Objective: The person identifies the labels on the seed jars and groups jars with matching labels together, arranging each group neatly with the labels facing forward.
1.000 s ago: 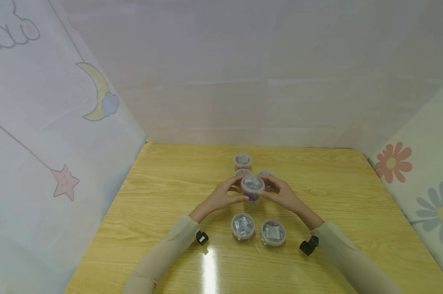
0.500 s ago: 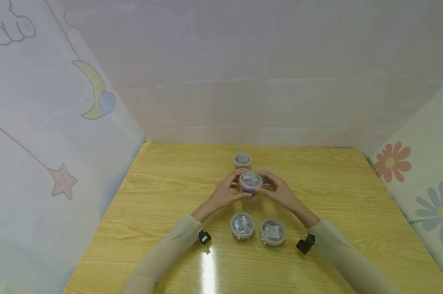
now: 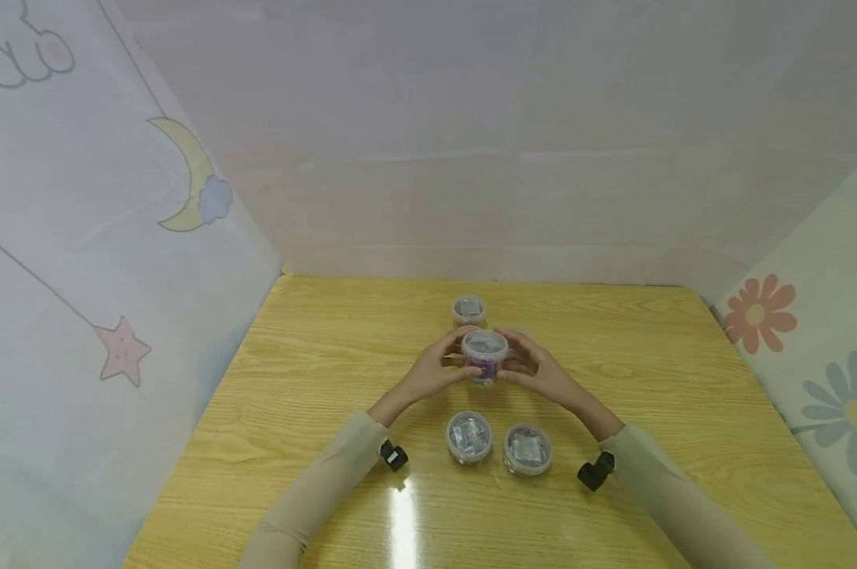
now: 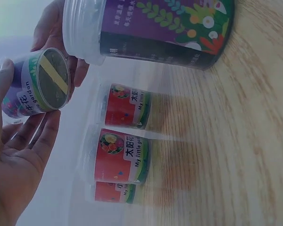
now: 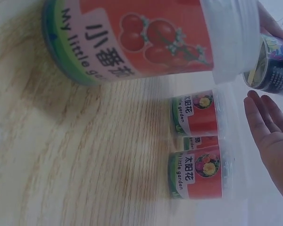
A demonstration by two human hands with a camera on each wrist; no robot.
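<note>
Above the table a clear-lidded plastic tub [image 3: 485, 359] with a purple label is held up. My left hand [image 3: 428, 374] grips it, thumb on the near side and fingers behind, as the left wrist view shows around the tub [image 4: 23, 89]. On the tub's other side is my right hand [image 3: 547, 378]. In the right wrist view its fingers [image 5: 260, 117] are straight and just short of the tub [image 5: 276, 66]. Whether the right thumb touches it I cannot tell.
Nearer stand a purple-labelled tub [image 3: 469, 437] and a red-labelled tomato tub [image 3: 528, 449]. Behind the hands are a far red-labelled tub [image 3: 468, 309] and two more red tubs, mostly hidden in the head view, such as the left wrist view's tub [image 4: 122, 157]. Printed cloth walls enclose the wooden table [image 3: 343, 332].
The held tub has moved slightly away and tilted more upright, so more of its purple label shows. The right thumb has slid off the tub's front toward its side. The other tubs stay put.
</note>
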